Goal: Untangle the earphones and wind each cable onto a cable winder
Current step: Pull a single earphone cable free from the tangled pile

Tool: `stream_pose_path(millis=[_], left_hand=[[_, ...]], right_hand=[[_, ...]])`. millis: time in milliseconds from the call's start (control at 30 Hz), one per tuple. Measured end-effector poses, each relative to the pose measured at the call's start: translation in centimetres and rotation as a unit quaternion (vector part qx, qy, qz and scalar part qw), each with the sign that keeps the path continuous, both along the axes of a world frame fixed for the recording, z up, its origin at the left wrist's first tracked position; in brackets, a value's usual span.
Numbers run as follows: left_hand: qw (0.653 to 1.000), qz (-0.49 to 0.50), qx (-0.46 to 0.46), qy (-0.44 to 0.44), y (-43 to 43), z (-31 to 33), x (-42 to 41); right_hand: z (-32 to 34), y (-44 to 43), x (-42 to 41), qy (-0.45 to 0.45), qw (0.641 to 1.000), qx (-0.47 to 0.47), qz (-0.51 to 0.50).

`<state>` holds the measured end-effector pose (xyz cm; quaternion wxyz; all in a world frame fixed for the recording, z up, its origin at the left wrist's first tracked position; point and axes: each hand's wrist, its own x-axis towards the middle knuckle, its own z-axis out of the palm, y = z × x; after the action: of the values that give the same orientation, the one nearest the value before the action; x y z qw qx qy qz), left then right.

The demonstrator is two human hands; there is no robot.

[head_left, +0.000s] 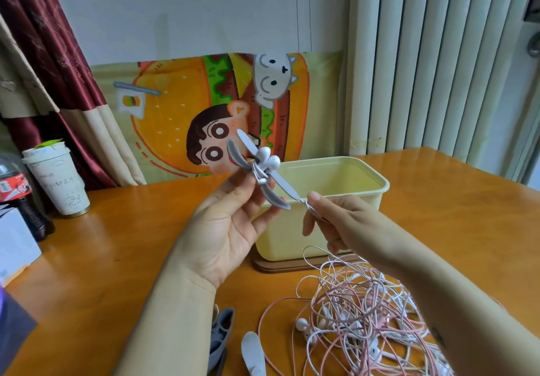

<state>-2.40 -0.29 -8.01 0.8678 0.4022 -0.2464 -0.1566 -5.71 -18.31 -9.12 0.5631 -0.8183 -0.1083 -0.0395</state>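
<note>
My left hand (230,223) holds up a grey cable winder (257,171) with four flat wings, gripping it at the middle. White earphone cable is wound round its centre and two white earbuds (268,159) sit on top. My right hand (336,218) pinches the free end of that white cable (304,201) just beside the winder's lower right wing. A tangled heap of white and pink earphones (365,317) lies on the table under my right forearm. Spare grey winders (222,334) and a pale one (253,352) lie near the front edge.
A pale yellow plastic tub (350,171) stands on a brown base behind my hands, on the orange wooden table (117,244). At the left are a white paper cup (55,180), a cola bottle (20,194) and a white box (14,247). A cartoon cloth hangs behind.
</note>
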Motion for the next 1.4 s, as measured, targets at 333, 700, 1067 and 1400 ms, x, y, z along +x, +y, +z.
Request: stream_pose_path(millis=[333, 700, 1067, 1400], left_hand=[[0.969, 0.179, -0.105, 0.135, 0.6, -0.2, 1.4], [0.978, 0.185, -0.057, 0.082, 0.0, 0.3, 0.7], [0.985, 0.156, 0.063, -0.027, -1.6, 0.7, -1.2], [0.867, 0.259, 0.359, -0.228, -0.4, -0.4, -0.3]], right_hand=[[0.8, -0.3, -0.9, -0.020, 0.990, -0.139, 0.025], [0.6, -1.5, -0.2, -0.064, 0.967, -0.211, -0.124], [1.2, 1.7, -1.7, 0.035, 0.995, 0.079, 0.049], [3.7, 0.5, -3.5, -0.265, 0.938, -0.194, -0.114]])
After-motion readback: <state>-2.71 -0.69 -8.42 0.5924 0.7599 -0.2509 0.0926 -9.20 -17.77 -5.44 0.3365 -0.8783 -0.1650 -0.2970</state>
